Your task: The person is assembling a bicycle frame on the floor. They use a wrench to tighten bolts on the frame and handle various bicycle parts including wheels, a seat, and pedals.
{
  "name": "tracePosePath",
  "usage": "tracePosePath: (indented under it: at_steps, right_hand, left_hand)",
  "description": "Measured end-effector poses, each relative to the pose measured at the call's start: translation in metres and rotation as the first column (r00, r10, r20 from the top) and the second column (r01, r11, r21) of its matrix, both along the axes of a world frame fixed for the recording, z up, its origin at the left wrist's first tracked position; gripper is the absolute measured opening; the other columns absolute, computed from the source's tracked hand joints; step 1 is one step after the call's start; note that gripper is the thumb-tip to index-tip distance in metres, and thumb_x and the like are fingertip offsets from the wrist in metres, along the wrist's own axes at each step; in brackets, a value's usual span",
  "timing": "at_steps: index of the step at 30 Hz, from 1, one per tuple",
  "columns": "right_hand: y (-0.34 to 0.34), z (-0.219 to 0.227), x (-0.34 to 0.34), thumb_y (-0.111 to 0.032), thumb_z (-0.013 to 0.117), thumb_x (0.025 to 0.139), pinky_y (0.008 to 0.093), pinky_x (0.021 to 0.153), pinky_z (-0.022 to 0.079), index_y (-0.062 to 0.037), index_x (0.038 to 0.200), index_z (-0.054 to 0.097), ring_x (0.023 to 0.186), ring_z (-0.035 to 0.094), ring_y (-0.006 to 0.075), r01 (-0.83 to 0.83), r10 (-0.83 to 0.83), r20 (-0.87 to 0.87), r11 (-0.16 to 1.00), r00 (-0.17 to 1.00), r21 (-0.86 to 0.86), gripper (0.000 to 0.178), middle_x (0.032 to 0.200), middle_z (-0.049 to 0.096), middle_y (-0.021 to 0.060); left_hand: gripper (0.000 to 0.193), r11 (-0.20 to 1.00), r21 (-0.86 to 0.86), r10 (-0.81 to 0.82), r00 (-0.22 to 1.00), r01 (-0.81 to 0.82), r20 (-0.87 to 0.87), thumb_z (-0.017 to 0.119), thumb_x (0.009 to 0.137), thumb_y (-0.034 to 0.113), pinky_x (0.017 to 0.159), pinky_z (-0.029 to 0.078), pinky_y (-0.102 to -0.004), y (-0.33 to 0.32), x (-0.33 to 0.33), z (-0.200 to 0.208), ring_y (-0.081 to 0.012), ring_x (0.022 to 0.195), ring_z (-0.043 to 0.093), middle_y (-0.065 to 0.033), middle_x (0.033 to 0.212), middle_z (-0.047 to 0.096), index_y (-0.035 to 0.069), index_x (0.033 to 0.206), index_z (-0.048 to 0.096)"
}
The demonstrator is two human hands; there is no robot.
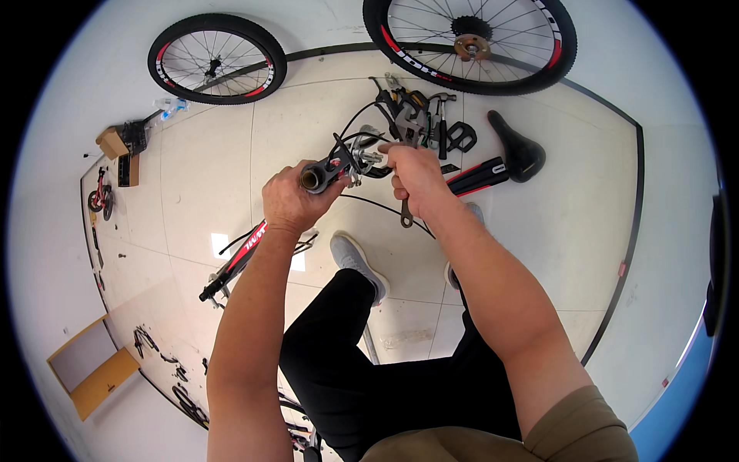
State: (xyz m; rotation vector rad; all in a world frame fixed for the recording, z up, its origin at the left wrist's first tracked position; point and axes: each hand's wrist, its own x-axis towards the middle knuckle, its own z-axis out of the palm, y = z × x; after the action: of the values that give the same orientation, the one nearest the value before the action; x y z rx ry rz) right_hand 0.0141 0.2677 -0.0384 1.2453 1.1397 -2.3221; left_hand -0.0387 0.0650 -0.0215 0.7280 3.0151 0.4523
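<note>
My left hand (296, 202) is wrapped around a dark bicycle frame tube (313, 179), whose round open end faces up. Beside it, silver metal fittings with a bolt (369, 158) and black cables stick out toward my right hand (417, 177). That hand is closed around a wrench (406, 217); its ring end shows below my fingers, and its other end is hidden near the fittings. A red and black tube (246, 248) slants down to the left past my left forearm. At the right, a black saddle (516, 150) sits by red and black tubing (477, 177).
A hammer (442, 127), a pedal (462, 136) and other tools lie ahead on the tiled floor. Two wheels, a smaller one (281, 60) and one with a cassette (566, 58), lean by the wall. An open cardboard box (113, 144) stands far left. My shoe (360, 262) is below the frame.
</note>
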Motion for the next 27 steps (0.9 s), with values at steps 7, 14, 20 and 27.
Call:
tracePosePath:
  at_steps: [7, 14, 20, 27]
  right_hand:
    - [-0.006, -0.003, 0.001, -0.004, 0.053, 0.077, 0.0273, 0.043, 0.023, -0.001, 0.095, 0.063, 0.047, 0.029, 0.0064, -0.088, 0.088, 0.077, 0.996, 0.993, -0.012, 0.021, 0.064, 0.034, -0.0048]
    - [0.001, -0.002, -0.001, -0.004, 0.052, 0.078, 0.0277, 0.041, 0.022, -0.0042, 0.089, 0.061, 0.047, 0.031, 0.0073, -0.089, 0.09, 0.047, 0.996, 0.995, -0.024, 0.014, 0.064, 0.039, -0.0034]
    - [-0.007, 0.003, 0.001, -0.004, 0.056, 0.075, 0.0271, 0.044, 0.021, 0.0003, 0.096, 0.062, 0.048, 0.029, 0.0071, 0.012, -0.012, -0.01, 0.999, 1.0, 0.033, 0.022, 0.065, 0.036, -0.004]
    - [-0.004, -0.006, -0.001, -0.004, 0.055, 0.075, 0.0268, 0.044, 0.023, -0.0014, 0.101, 0.062, 0.048, 0.03, 0.0072, -0.091, 0.087, 0.11, 0.996, 0.99, 0.025, 0.027, 0.066, 0.038, -0.0039]
  left_hand:
    - [0.047, 1.0, -0.009, 0.005, 1.0, -0.005, 0.0, 0.084, 0.067, 0.054, 0.059, 0.053, -0.0391, 0.001, 0.0, 0.0, -0.028, 0.062, 0.065, -0.0061, 0.067, 0.065, 0.012, 0.082, 0.068]
    - [0.048, 1.0, 0.003, 0.003, 1.0, -0.003, 0.006, 0.085, 0.066, 0.055, 0.059, 0.053, -0.0392, -0.001, 0.0, -0.002, -0.0278, 0.062, 0.065, -0.0061, 0.068, 0.065, 0.012, 0.083, 0.069]
    - [0.048, 1.0, 0.009, 0.001, 1.0, -0.001, 0.004, 0.085, 0.066, 0.055, 0.059, 0.053, -0.0389, -0.001, -0.001, -0.002, -0.0279, 0.061, 0.065, -0.0061, 0.067, 0.065, 0.012, 0.082, 0.069]
    - [0.048, 1.0, 0.01, -0.003, 1.0, 0.003, 0.0, 0.084, 0.066, 0.055, 0.058, 0.053, -0.039, 0.001, 0.0, -0.001, -0.0277, 0.061, 0.065, -0.0058, 0.067, 0.065, 0.012, 0.082, 0.068]
